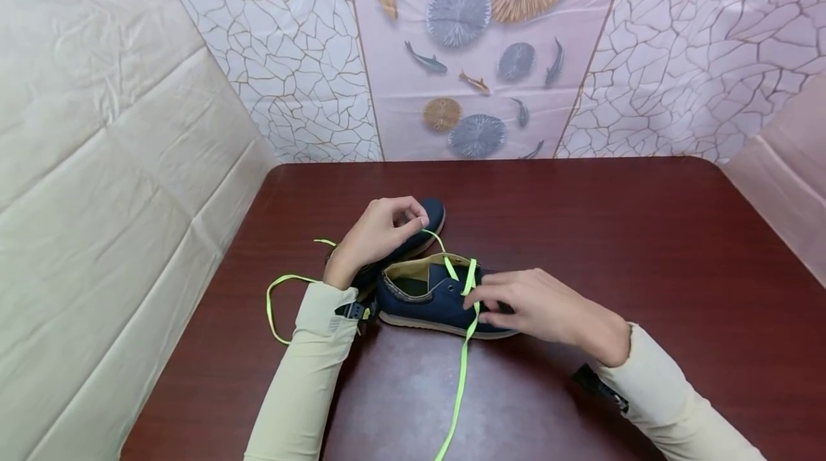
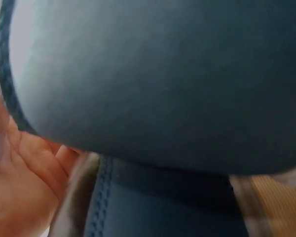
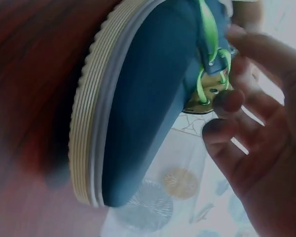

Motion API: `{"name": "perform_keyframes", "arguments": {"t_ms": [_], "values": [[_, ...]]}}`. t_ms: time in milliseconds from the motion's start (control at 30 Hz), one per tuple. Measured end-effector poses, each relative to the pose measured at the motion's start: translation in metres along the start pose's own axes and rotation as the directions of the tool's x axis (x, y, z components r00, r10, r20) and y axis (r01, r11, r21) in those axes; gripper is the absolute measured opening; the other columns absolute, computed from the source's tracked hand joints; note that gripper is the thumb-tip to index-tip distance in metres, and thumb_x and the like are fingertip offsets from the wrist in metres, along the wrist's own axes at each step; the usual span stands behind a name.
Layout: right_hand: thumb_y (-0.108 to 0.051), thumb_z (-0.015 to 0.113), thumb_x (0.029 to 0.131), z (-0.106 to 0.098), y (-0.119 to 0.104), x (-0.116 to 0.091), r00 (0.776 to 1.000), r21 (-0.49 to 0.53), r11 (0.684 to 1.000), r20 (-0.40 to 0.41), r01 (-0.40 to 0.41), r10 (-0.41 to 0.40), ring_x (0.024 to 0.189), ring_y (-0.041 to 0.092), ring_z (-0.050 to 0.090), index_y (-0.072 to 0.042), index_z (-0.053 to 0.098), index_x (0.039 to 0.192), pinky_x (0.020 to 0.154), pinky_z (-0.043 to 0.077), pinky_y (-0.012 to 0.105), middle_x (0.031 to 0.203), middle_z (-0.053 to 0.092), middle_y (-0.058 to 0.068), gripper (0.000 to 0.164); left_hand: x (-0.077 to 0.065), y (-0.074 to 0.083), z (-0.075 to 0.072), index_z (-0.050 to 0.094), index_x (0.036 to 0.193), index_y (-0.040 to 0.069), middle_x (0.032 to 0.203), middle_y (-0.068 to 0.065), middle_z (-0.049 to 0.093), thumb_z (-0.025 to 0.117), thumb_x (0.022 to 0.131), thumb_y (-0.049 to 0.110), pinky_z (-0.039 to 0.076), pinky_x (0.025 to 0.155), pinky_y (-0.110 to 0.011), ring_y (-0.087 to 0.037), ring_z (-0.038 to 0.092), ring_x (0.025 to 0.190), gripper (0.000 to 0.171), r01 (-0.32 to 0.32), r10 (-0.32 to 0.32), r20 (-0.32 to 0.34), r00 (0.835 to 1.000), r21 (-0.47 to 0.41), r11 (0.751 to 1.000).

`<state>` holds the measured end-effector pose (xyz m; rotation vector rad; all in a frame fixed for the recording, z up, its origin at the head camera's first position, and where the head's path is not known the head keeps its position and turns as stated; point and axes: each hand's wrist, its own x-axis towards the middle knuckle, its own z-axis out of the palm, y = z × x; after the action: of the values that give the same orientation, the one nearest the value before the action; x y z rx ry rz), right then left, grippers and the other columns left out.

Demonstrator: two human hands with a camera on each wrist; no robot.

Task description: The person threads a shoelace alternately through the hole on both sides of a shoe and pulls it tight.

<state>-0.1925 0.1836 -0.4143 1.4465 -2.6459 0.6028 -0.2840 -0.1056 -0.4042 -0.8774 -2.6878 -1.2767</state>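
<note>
A navy shoe (image 1: 413,307) with a tan sole lies side-on on the table, its toe toward the right. Neon-green shoelace (image 1: 462,368) runs through its eyelets, one end trailing toward the front edge. Above the shoe's far side, my left hand (image 1: 381,231) pinches the other end of the lace between thumb and forefinger. My right hand (image 1: 538,303) hovers at the lacing, fingers loosely bent and spread apart, fingertips close to the lace. The right wrist view shows these fingers (image 3: 227,101) beside the eyelets with nothing gripped. Shoe fabric (image 2: 153,89) fills most of the left wrist view.
A second navy shoe (image 1: 434,214) lies behind, partly hidden by the left hand and forearm. Its loose green lace (image 1: 269,303) loops out on the left. The dark red table (image 1: 613,231) meets patterned sheeting (image 1: 452,88) at the back and pale sheeting at the sides.
</note>
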Motion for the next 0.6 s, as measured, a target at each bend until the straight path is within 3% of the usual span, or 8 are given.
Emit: {"name": "perform_keyframes", "arguments": {"t_ms": [100,233,300,367,467,600], "values": [[-0.012,0.084,0.09,0.002,0.0,0.003,0.993,-0.159,0.981,0.043,0.116,-0.11,0.071,0.0,0.058,-0.026,0.075,0.105,0.054,0.044,0.02,0.099,0.07,-0.012,0.022,-0.001,-0.001,-0.002,0.076,0.103,0.009,0.092,-0.011,0.076,0.068,0.104,0.016,0.046,0.068,-0.031,-0.016,0.06,0.069,0.01,0.006,-0.007,0.016,1.0,0.003,1.0],[-0.006,0.075,0.091,0.008,-0.002,0.007,0.956,-0.383,0.885,-0.011,0.266,-0.292,0.063,0.005,0.048,-0.021,0.061,0.082,0.045,0.027,0.019,0.077,0.054,-0.011,0.023,-0.002,0.0,-0.002,0.076,0.105,0.008,0.091,-0.006,0.075,0.068,0.105,0.018,0.048,0.07,-0.032,-0.016,0.06,0.071,0.014,0.002,-0.003,0.03,1.0,0.012,1.0],[-0.005,0.065,0.093,0.011,-0.003,0.009,0.933,-0.44,0.846,-0.043,0.303,-0.357,0.06,0.007,0.041,-0.019,0.054,0.077,0.046,0.022,0.019,0.071,0.046,-0.009,0.024,-0.001,0.001,-0.002,0.077,0.105,0.008,0.09,-0.001,0.074,0.068,0.105,0.02,0.048,0.07,-0.032,-0.016,0.06,0.071,0.014,-0.004,0.003,0.032,0.999,0.016,1.0],[-0.007,0.058,0.092,0.013,-0.003,0.011,0.917,-0.459,0.83,-0.076,0.317,-0.392,0.059,0.007,0.039,-0.017,0.052,0.078,0.046,0.021,0.019,0.07,0.045,-0.009,0.019,-0.001,0.004,-0.002,0.077,0.105,0.009,0.089,0.002,0.072,0.068,0.105,0.02,0.048,0.07,-0.032,-0.015,0.059,0.07,0.014,-0.012,0.012,0.031,0.999,0.02,1.0],[-0.008,0.058,0.088,0.013,-0.004,0.014,0.907,-0.433,0.847,-0.132,0.31,-0.399,0.056,0.006,0.041,-0.016,0.052,0.081,0.046,0.025,0.018,0.068,0.046,-0.009,0.013,-0.001,0.007,-0.002,0.077,0.104,0.01,0.088,0.004,0.071,0.068,0.105,0.02,0.048,0.068,-0.031,-0.015,0.058,0.068,0.013,-0.023,0.022,0.032,0.999,0.023,0.999],[-0.013,0.07,0.093,0.005,-0.003,0.017,0.913,-0.376,0.885,-0.189,0.274,-0.362,0.056,0.005,0.052,-0.015,0.057,0.089,0.044,0.037,0.021,0.071,0.055,-0.01,0.014,-0.001,0.012,-0.003,0.076,0.105,0.01,0.088,0.003,0.071,0.067,0.106,0.021,0.046,0.066,-0.031,-0.015,0.056,0.065,0.014,-0.033,0.032,0.041,0.999,0.022,0.999]]}}
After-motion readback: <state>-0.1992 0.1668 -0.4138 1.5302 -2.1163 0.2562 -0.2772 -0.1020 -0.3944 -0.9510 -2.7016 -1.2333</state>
